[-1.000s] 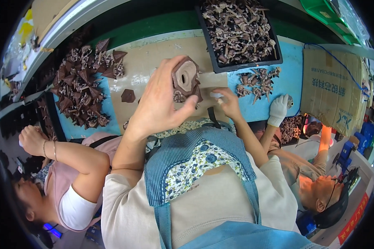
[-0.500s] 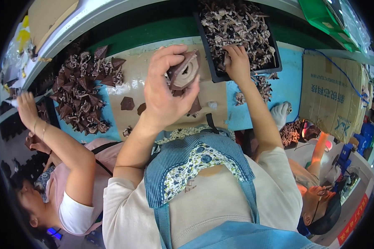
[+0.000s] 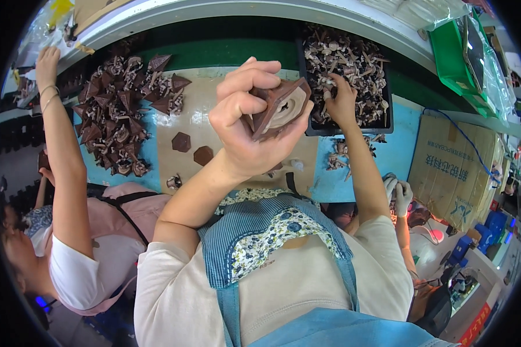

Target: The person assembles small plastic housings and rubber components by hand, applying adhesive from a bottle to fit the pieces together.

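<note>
- Head view: the left hand (image 3: 243,124) is raised above the table (image 3: 411,150), its fingers curled tight around a brown triangular piece (image 3: 279,109) with a pale round opening.
- The right hand (image 3: 341,101) reaches into the black tray (image 3: 382,124) of small brown and pale parts; its fingers are bent down among them, but a grip cannot be told.
- A heap of brown triangular pieces (image 3: 118,118) lies on the table, to the left.
- Another person's arm (image 3: 61,144) stretches up beside this heap.

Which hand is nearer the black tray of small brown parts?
Right. The right hand reaches into the black tray of small brown parts; the left hand holds a brown triangular piece just left of it.
</note>
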Tool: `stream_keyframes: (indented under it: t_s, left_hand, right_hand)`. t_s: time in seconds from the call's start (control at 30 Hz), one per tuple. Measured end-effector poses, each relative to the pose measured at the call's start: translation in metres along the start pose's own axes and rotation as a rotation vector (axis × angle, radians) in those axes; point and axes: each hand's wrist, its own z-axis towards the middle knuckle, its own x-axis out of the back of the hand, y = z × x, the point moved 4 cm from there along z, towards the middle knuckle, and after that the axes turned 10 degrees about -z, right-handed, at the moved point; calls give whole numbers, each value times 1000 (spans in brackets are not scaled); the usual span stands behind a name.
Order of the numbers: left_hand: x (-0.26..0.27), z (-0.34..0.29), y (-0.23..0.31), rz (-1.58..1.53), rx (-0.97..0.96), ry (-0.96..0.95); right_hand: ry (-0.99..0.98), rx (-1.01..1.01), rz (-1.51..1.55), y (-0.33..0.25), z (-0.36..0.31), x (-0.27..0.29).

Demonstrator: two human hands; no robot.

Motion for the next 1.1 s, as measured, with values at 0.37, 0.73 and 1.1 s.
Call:
stream_keyframes:
  t_s: [0.37,0.73,1.1]
  left_hand:
    - [-3,13,18,122,-154,-29]
    - [3,21,30,72,-287,151]
    - [12,13,27,-185,110,78]
  right_hand:
    - [-102,-647,1755,-41,-47,71]
    - [-212,-654,1974,-82,-63,106]
    - [-219,-539,2081,-99,-62,136]
